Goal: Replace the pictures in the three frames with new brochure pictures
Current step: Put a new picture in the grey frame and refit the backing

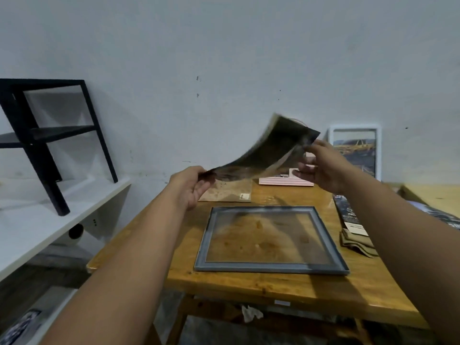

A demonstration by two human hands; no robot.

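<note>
- Dark, glossy paper, a brochure picture (263, 150), hung bowed in the air above the table (249, 282); motion blurred its print, so I could not make out what it showed.
- My left hand (193, 186) pinched its lower left corner between thumb and fingers, and my right hand (321, 165) pinched its upper right corner, the other fingers spread loosely.
- Below it the grey frame (271, 241) lay flat on the table, only glass inside, with the wood showing through.
- Behind that frame lay a brown backing board (229, 191), half covered by the sheet and my left hand; it carried a small label too tiny to read.
- Further back a pink frame (286, 181) was mostly hidden behind the sheet and my right hand.
- Against the wall leaned a white frame (354, 150) with a picture of yellow machinery in it.
- My right forearm cut across a dark brochure (348, 215); its white lettering was visible, but I could not read it with certainty.
- Beside it lay a folded tan cloth (356, 244), partly covered by my arm.
</note>
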